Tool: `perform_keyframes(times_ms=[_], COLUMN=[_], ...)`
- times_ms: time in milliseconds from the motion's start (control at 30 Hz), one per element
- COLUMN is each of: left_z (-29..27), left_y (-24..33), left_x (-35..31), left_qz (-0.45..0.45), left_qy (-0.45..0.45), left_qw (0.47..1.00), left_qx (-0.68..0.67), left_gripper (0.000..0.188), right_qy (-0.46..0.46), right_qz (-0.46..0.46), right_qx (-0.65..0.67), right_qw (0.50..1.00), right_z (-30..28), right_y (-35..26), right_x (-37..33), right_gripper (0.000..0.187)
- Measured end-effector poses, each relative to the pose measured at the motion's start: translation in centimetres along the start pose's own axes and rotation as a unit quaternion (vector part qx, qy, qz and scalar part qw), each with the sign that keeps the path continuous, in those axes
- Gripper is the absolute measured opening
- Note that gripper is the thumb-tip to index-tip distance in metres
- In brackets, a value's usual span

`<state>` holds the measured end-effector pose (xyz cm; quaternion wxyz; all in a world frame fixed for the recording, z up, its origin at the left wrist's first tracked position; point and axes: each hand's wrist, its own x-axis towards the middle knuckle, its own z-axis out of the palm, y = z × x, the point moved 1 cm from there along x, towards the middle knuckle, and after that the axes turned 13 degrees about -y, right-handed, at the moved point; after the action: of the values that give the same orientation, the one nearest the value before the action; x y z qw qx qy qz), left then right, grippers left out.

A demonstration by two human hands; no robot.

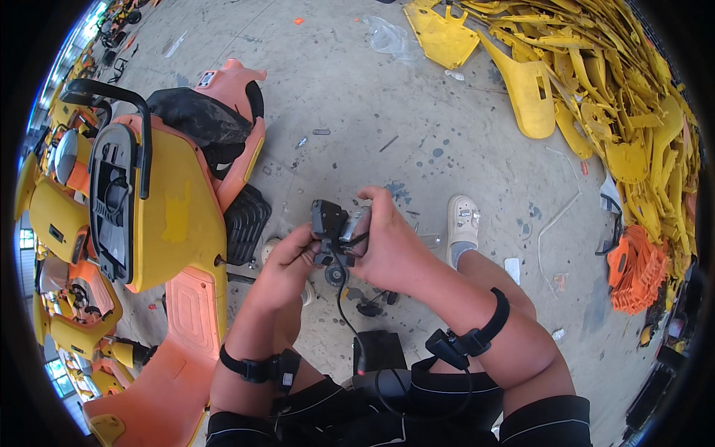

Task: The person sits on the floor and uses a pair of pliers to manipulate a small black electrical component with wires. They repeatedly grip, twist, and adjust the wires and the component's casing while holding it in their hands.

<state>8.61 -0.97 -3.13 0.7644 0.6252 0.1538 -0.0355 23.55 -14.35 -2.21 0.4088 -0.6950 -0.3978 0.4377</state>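
Note:
Both hands are held close together in front of me, around a black plastic part (328, 220) with a blocky upper end. A thin black cable runs from it down toward my lap. My left hand (289, 257) has its fingertips pinched on the part's lower left side. My right hand (383, 242) wraps around a shiny grey piece (357, 223) at its right side, thumb raised; whether the two pieces are joined I cannot tell. A round dark piece (336, 276) shows just below; whether it hangs from the part is unclear.
On my left stands a yellow and pink scooter body (179, 216) with a black handle loop (112, 89). A high heap of yellow plastic panels (596, 97) lies at the far right, with stacked orange pieces (637, 270) nearer. Dark scraps (370, 306) lie below my hands.

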Motion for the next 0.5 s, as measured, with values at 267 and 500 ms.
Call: perform_keyframes(times_ms=[267, 500], left_z=[1.0, 0.3], left_y=[1.7, 2.5], left_x=[-0.4, -0.6], left_qz=[0.069, 0.035], left_qy=[-0.035, -0.014], left_qw=[0.985, 0.971], left_qx=[0.157, 0.237], left_gripper=[0.038, 0.036], right_qy=[0.018, 0.014], right_qz=[0.008, -0.001], right_qx=[-0.03, -0.018], right_qw=[0.999, 1.0], right_z=[0.3, 0.5], right_y=[0.2, -0.4], right_x=[0.1, 0.0], right_gripper=[0.085, 0.082])
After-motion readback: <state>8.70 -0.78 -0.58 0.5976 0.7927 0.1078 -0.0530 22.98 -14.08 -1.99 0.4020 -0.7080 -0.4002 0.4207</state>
